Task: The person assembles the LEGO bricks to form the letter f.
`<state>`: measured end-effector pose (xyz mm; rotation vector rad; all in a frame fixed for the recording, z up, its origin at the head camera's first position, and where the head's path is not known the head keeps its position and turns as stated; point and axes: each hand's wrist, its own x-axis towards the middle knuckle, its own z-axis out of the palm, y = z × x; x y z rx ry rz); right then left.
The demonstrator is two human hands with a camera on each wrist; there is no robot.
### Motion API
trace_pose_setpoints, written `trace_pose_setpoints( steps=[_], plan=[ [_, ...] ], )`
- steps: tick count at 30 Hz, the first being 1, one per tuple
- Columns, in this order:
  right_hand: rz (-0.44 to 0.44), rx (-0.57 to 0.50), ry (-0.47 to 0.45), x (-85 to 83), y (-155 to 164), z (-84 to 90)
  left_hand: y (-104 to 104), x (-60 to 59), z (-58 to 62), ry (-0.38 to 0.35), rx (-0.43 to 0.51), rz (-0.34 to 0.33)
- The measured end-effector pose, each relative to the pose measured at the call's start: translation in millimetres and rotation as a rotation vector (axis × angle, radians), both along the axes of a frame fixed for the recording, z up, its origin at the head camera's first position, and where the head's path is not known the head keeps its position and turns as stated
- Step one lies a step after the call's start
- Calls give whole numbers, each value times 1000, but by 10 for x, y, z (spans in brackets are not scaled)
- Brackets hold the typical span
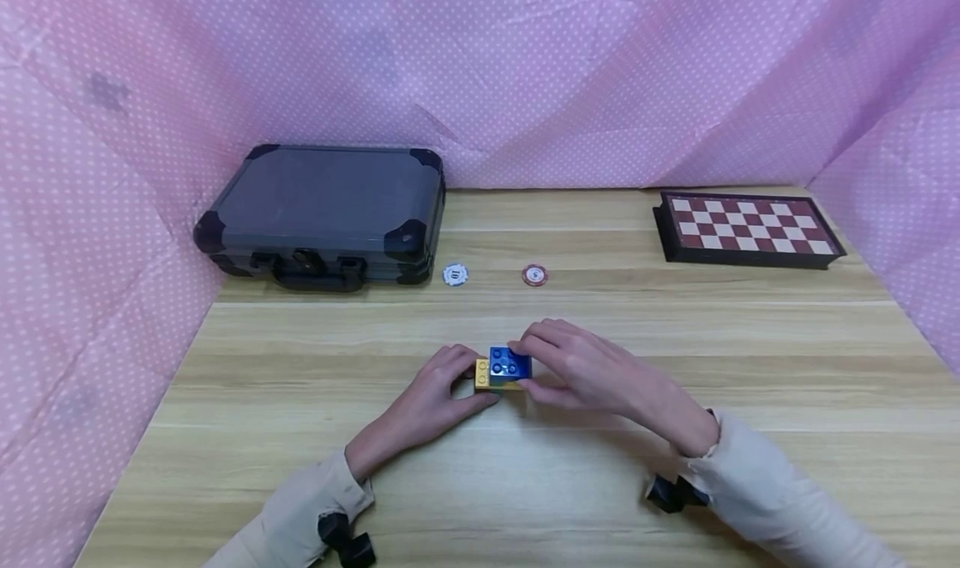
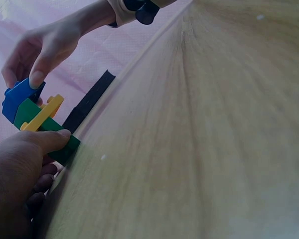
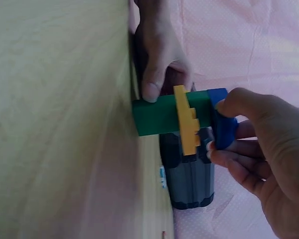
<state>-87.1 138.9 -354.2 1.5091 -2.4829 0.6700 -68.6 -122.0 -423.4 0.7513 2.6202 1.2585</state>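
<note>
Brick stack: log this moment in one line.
left hand holds green brick | right hand grips blue brick | yellow plate between

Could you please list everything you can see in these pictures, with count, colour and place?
blue brick: one, blue, top of the stack at table centre
yellow brick: one, yellow, thin plate under the blue
green brick: one, green, base of the stack
case: one, dark grey, back left
white chip: one, beside the case
red chip: one, right of the white chip
chessboard: one, red and white, back right
table: one, light wood
left hand: steadies the stack
right hand: pinches the blue brick
</note>
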Motion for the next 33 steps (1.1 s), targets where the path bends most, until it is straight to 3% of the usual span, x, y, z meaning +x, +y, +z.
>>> trace_pose_setpoints(
  steps=[8,16,25,33],
  plan=[
    [-8,-77,-94,5,27,-88,-4,9,-8,-2,-10,6],
    [-97,-100,-213,62,123,-179,-6,15,-6,-3,-5,11],
    [-222,-148,-464,146,183,-378,-8,17,6,-11,-14,20],
    [-228,-231,-454,177,145,-500,-31,15,17,-58,-1,8]
  ],
)
